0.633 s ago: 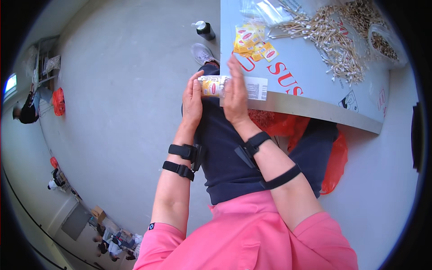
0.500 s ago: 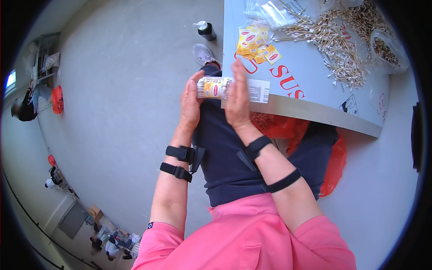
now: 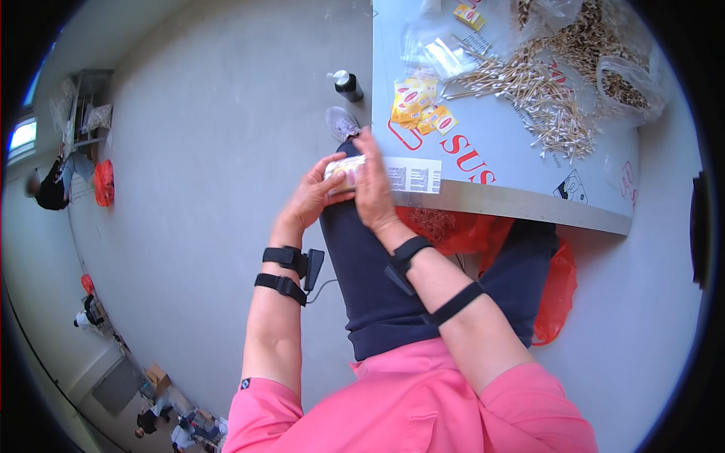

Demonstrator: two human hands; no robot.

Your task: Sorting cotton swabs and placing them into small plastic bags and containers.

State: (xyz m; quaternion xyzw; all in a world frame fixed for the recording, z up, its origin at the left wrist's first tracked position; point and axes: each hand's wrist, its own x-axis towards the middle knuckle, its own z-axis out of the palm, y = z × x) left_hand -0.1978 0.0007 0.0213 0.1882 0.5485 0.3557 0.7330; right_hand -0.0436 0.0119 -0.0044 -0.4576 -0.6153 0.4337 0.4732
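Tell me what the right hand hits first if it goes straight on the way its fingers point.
Probably the yellow sachets on the table; the right hand points up-picture across its near edge. Depth is unclear.

Packing workshop, worktable [image 3: 529, 185], heaped cotton swabs [image 3: 529, 83]

L hand [image 3: 311, 198] & R hand [image 3: 375, 192] close together, fingers curled

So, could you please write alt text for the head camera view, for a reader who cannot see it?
A person's left hand and right hand together hold a small pale packet at the edge of a grey table. On the table lie yellow sachets and a heap of cotton swabs; a dark bottle stands on the floor.
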